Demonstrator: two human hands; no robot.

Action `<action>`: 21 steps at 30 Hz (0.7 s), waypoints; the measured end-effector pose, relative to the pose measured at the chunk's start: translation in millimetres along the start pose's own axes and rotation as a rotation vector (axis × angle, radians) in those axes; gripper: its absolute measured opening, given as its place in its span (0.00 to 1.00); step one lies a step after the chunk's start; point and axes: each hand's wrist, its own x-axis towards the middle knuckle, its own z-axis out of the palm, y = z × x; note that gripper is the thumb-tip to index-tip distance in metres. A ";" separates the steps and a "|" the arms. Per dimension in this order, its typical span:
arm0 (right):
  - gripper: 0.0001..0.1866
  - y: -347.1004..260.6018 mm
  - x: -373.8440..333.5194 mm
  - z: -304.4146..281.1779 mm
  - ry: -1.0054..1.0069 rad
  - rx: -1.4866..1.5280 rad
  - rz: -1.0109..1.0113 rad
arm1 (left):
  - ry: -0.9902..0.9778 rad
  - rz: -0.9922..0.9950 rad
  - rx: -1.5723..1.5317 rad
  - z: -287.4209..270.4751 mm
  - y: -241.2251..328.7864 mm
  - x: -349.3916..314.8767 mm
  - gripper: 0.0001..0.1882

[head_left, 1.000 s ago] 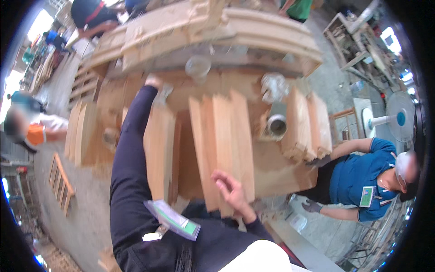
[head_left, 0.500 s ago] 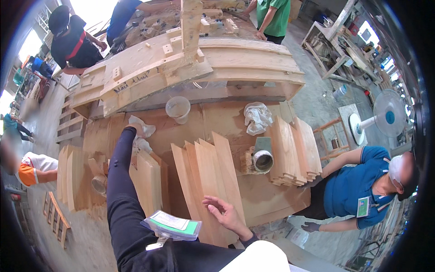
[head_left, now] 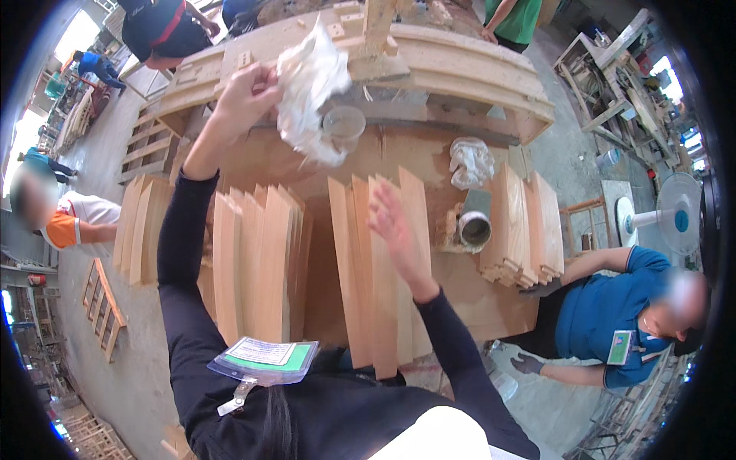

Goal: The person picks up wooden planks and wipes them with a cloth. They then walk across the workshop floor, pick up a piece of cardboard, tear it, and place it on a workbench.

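Note:
Raised over the far side of the table, my left hand (head_left: 249,100) pinches a crumpled white rag (head_left: 307,80), which hangs down from the fingers. Partly behind its lower end is a clear plastic cup (head_left: 345,121). My right hand (head_left: 392,226), a little blurred, has its fingers apart and holds nothing. It is over a group of pale wooden boards (head_left: 356,284) in the middle of the table; whether it touches them I cannot tell. Another group of boards (head_left: 238,268) stands to the left, below my left forearm.
Brown cardboard (head_left: 322,253) covers the table. At right are a second white rag (head_left: 471,162), an open tin (head_left: 474,228) and more boards (head_left: 510,230). A co-worker in a blue shirt (head_left: 590,314) stands at the right edge. A wooden bench (head_left: 468,77) lies beyond.
My left hand has lifted the white rag off the table and swung it up and to the right. My right hand has reached forward along the middle boards. The view has shifted.

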 end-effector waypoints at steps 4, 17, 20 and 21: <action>0.43 -19.7 21.9 15.4 -0.004 0.406 0.217 | -0.124 0.048 -0.258 43.1 65.2 -19.8 0.07; 0.24 -35.7 -4.8 -27.6 0.317 0.624 0.225 | -0.743 0.299 0.210 171.0 12.9 -63.3 0.12; 0.17 -20.8 -33.5 -42.2 0.449 0.324 0.164 | -0.721 0.058 0.142 153.2 2.3 -32.8 0.14; 0.16 -18.6 -44.7 -44.2 0.498 0.175 0.141 | -0.656 -0.081 0.175 145.7 8.5 -24.1 0.14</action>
